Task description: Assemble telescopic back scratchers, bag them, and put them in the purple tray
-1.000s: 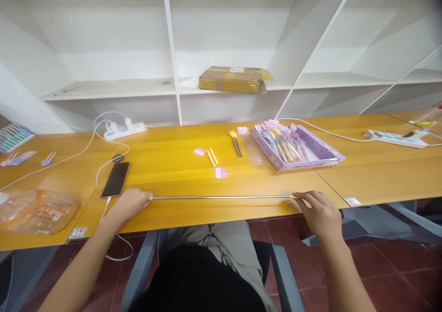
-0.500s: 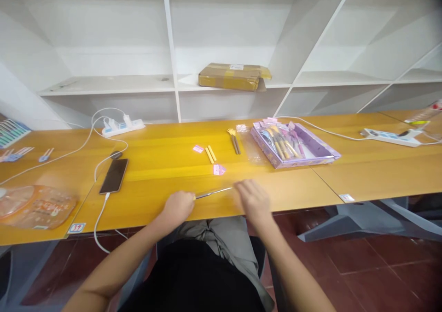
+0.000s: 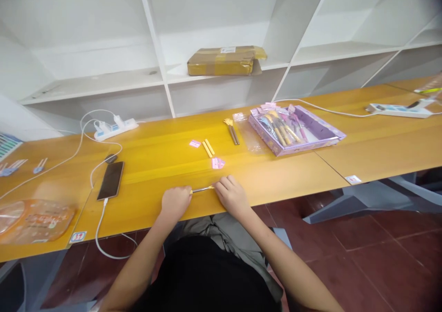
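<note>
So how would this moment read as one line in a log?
left hand: grips telescopic rod end | right hand: grips other end | rod: short, over table edge

You have two hands on the table: your left hand (image 3: 175, 201) and your right hand (image 3: 232, 195), with one thin metal rod (image 3: 202, 190) between them. At twelve o'clock from the rod lie two yellow sticks (image 3: 207, 147), side by side, and two small pink tags (image 3: 217, 163), one near each end of the sticks. At one o'clock you have one gold-headed tool (image 3: 231, 130) and one purple tray (image 3: 321, 134); the tools inside it are too crowded to count. One phone (image 3: 110, 180) lies at nine o'clock. You can see two power strips (image 3: 115, 128), one at ten o'clock and one at two o'clock. One cardboard parcel (image 3: 221, 61) sits on the shelf at twelve o'clock.
</note>
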`<state>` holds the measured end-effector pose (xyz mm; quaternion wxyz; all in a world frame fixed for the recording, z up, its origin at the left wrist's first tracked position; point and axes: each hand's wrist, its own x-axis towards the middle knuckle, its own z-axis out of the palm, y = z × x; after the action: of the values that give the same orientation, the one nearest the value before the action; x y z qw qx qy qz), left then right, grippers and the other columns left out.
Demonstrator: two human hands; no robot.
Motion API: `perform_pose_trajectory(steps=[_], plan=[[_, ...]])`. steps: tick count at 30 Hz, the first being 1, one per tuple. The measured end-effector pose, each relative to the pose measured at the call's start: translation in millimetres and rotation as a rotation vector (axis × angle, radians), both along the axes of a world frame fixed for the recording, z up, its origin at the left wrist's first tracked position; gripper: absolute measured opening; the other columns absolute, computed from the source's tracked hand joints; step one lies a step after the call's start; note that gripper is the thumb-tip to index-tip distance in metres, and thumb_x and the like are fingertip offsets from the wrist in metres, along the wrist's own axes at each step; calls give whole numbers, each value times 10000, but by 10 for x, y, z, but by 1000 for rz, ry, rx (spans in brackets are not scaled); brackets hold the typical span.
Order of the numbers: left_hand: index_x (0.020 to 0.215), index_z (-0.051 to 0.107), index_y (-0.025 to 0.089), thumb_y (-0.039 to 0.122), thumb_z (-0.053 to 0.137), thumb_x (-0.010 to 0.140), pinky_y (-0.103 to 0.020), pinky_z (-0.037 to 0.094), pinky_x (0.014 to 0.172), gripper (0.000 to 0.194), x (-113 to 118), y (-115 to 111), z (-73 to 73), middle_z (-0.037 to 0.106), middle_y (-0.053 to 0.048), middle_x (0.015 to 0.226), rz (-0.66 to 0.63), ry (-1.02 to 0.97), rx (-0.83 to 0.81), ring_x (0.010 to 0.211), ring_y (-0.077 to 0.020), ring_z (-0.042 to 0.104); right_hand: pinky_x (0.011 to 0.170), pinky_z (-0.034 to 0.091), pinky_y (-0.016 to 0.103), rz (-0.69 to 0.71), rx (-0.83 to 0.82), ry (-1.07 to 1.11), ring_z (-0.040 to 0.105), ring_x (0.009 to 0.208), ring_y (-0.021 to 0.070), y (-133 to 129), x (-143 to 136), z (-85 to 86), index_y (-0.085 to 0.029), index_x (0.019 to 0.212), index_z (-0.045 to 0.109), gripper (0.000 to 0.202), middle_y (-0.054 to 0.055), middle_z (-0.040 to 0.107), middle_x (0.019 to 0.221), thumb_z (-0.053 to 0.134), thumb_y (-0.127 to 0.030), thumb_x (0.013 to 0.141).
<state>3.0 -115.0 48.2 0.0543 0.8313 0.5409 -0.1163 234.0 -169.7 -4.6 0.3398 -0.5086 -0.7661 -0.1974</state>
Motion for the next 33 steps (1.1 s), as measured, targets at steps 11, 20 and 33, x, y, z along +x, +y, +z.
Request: perform_pose_trajectory(steps=[11, 20, 33], plan=[[1049, 742, 218, 331, 451, 1074, -378, 494, 807, 313, -67, 27, -45, 811, -163, 1035, -3, -36, 6, 1006, -326, 785, 748, 361, 366, 26, -4, 1, 451, 790, 212, -33, 5, -17, -209, 953, 703, 178, 40, 644, 826, 624, -129, 1091], [945, 566, 224, 465, 471, 1067, -269, 432, 650, 286, 164, 537, 189, 601, 12, 811, -34, -883, -454, 689, -149, 538, 995, 458, 431, -109, -122, 127, 592, 1156, 311, 1029, 771, 588, -192, 1310, 707, 262, 160, 724, 1284, 602, -289, 1090], [1110, 611, 194, 513, 659, 967, -182, 275, 452, 353, 191, 1162, -281, 518, 69, 702, 194, -1469, -675, 497, -62, 410, 1026, 510, 512, -880, -525, 253, 590, 1346, 454, 1598, 1662, 233, -2, 1347, 640, 563, 349, 658, 1366, 539, -496, 1097]])
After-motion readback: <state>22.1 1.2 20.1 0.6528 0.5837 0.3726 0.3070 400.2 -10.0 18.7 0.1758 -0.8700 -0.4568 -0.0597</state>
